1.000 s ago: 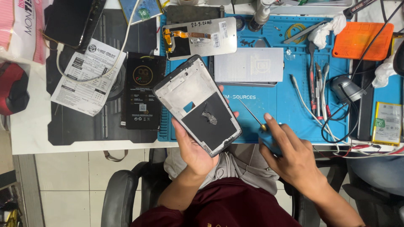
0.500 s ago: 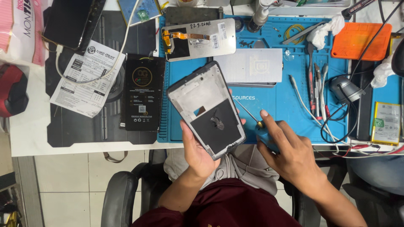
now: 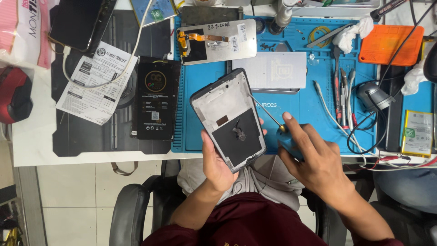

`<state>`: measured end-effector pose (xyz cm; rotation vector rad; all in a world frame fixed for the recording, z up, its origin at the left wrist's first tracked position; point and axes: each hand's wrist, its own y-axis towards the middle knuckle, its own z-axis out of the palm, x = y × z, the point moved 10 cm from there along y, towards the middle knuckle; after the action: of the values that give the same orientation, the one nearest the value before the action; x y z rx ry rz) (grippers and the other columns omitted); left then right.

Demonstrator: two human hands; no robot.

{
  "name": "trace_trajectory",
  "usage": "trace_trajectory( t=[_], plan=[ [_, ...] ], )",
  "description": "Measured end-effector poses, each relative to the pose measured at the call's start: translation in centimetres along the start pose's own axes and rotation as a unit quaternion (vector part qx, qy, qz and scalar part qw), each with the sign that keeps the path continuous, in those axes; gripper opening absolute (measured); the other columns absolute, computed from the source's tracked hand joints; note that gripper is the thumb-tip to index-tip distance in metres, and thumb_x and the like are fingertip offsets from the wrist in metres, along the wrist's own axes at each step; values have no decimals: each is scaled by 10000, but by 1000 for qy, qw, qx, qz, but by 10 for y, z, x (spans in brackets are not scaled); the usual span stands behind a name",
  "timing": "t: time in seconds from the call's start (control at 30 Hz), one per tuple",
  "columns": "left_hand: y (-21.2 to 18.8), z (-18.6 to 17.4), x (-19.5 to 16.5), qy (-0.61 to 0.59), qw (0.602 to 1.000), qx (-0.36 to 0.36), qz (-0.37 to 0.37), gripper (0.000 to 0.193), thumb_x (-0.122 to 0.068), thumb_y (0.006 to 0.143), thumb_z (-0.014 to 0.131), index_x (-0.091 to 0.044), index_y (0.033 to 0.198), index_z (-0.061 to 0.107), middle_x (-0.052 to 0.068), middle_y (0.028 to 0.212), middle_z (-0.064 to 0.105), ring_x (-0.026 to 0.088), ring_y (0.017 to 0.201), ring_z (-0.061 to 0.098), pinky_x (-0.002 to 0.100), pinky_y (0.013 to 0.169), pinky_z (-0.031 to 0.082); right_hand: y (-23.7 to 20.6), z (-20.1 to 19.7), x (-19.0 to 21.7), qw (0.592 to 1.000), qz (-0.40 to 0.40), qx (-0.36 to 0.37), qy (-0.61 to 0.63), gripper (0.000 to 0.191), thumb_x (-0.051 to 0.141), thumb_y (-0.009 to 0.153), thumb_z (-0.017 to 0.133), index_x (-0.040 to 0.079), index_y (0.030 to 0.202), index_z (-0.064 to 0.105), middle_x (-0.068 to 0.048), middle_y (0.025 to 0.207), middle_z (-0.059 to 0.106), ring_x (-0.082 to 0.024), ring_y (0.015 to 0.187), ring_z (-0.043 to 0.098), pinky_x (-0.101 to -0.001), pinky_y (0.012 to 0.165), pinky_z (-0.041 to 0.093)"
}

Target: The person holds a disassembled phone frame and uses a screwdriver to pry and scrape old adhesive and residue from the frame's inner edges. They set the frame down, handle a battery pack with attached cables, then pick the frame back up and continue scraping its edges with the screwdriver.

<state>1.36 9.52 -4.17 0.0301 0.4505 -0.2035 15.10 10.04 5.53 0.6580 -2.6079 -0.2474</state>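
Observation:
My left hand (image 3: pixel 217 161) grips the lower end of an opened phone frame (image 3: pixel 227 118), held tilted above the near edge of the blue work mat (image 3: pixel 314 114). The frame shows a white inner plate and a dark patch with torn residue. My right hand (image 3: pixel 314 157) holds a blue-handled screwdriver (image 3: pixel 278 129). Its thin metal shaft reaches up and left to the frame's right edge near the top.
A detached screen panel with an orange flex cable (image 3: pixel 216 42) and a grey plate (image 3: pixel 273 70) lie on the mat behind. A black box (image 3: pixel 154 105) and a printed paper (image 3: pixel 95 84) sit left. Tweezers, cables (image 3: pixel 346 98), an orange pad (image 3: pixel 391 44) and a battery (image 3: pixel 417 133) crowd the right.
My left hand has swung the phone frame more upright and slightly right. The right hand has shifted up, bringing the screwdriver tip against the frame's right edge.

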Motion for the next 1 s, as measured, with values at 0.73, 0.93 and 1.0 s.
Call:
trace_trajectory(
  t=[0.73, 0.93, 1.0],
  plan=[
    [107, 4, -12, 733, 601, 308, -86, 695, -526, 989, 677, 64, 1338, 563, 282, 1297, 636, 365, 1226, 620, 422, 1008, 503, -51, -56, -75, 845, 224, -161, 459, 415, 157, 1059, 628, 21, 1422, 480, -137, 1069, 639, -171, 857, 663, -288, 767, 556],
    [114, 1, 10, 793, 470, 326, -209, 825, -543, 809, 747, -82, 1445, 493, 241, 1212, 675, 368, 1178, 639, 435, 992, 509, -68, -142, -92, 914, 100, -294, 262, 275, 134, 1218, 587, 32, 1406, 415, -161, 1292, 644, -161, 1068, 607, -253, 989, 504],
    [115, 11, 16, 802, 460, 340, -172, 822, -524, 803, 772, -67, 1428, 498, 231, 1256, 654, 384, 1202, 609, 461, 1005, 489, -76, -159, -115, 919, 127, -312, 204, 260, 152, 1238, 525, 27, 1448, 437, -158, 1262, 598, -170, 1008, 536, -253, 908, 430]
  ],
)
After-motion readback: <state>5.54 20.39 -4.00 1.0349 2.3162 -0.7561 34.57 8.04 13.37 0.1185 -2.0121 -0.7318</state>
